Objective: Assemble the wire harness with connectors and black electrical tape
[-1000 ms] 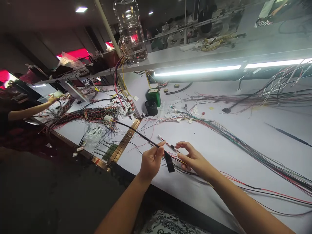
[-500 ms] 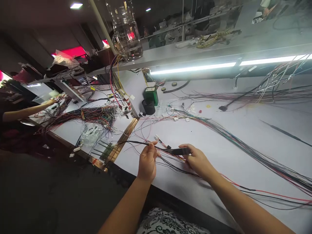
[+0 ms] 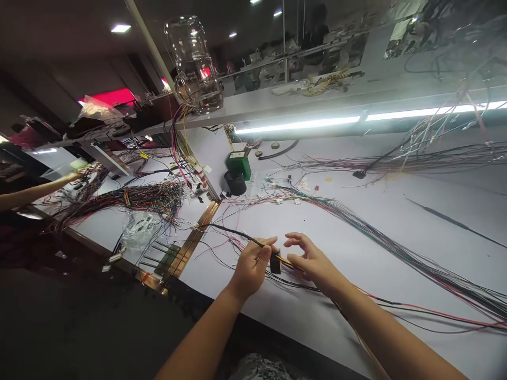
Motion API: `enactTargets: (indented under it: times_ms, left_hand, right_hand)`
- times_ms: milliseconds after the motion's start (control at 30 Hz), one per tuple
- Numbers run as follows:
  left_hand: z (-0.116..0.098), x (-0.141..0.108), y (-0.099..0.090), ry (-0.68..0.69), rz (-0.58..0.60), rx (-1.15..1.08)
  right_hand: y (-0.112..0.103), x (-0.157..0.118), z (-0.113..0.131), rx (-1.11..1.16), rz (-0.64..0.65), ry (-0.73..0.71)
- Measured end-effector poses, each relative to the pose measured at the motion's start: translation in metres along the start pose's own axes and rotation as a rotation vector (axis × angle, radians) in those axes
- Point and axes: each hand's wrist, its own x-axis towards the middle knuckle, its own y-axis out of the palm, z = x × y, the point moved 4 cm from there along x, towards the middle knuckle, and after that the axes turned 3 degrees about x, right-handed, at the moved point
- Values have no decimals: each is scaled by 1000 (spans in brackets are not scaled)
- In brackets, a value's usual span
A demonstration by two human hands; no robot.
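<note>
Seemingly mid-wrap, the left hand [image 3: 251, 266] pinches a slim black cable [image 3: 233, 231]; the loosely spread right hand [image 3: 312, 262] should catch the flat black strip [image 3: 275, 264].

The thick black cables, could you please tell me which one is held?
The front cable, gripped in the left hand; the curved piece and the cable ending in a plug lie farther back, untouched.
</note>
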Motion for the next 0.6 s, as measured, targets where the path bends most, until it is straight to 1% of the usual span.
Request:
enactTargets:
  times_ms: [33, 67, 133, 167, 200, 233, 267, 300, 333, 367, 400, 433, 500, 533, 567, 600]
  left_hand:
    - [-1, 3, -2, -40, -14, 22]
    - [-1, 4, -3, -88, -31, 31]
    - [2, 4, -1, -190, -61, 0]
    - [4, 3, 1, -241, -77, -33]
    - [7, 2, 4, -292, -88, -74]
    - [11, 0, 6, -337, -102, -119]
    - [14, -2, 9, -373, -120, -164]
    - [18, -3, 10, -396, -145, -206]
    - [21, -5, 11, -405, -176, -242]
    - [24, -6, 10, -397, -210, -271]
    - [25, -7, 10, -373, -239, -285]
    - [26, -7, 9, -335, -250, -279]
    - [22, -4, 8, -217, -208, -235]
    - [18, -1, 8, -140, -164, -213]
    - [13, 2, 9, -61, -111, -197]
    - [9, 6, 10, 10, -58, -189]
  right_hand:
    - [-2, -3, 3, -16, -4, -148]
    - [-2, -7, 5, -81, -1, -314]
    - [3, -16, 8, -345, 12, -611]
    - [6, -20, 7, -495, 8, -710]
    - [10, -23, 5, -623, -10, -769]
    - [12, -24, 4, -711, -40, -793]
    - [13, -25, 4, -745, -73, -793]
    - [11, -26, 4, -722, -110, -779]
    - [8, -25, 5, -652, -144, -746]
    - [4, -22, 5, -545, -177, -681]
    - [-2, -18, 4, -417, -197, -570]
    - [-7, -12, 1, -282, -196, -405]
    - [-14, -1, -8, -63, -137, -23]
    - [-15, 3, -11, 4, -94, 128]
    - [-16, 6, -11, 41, -57, 226]
    - [-17, 7, -9, 57, -36, 270]
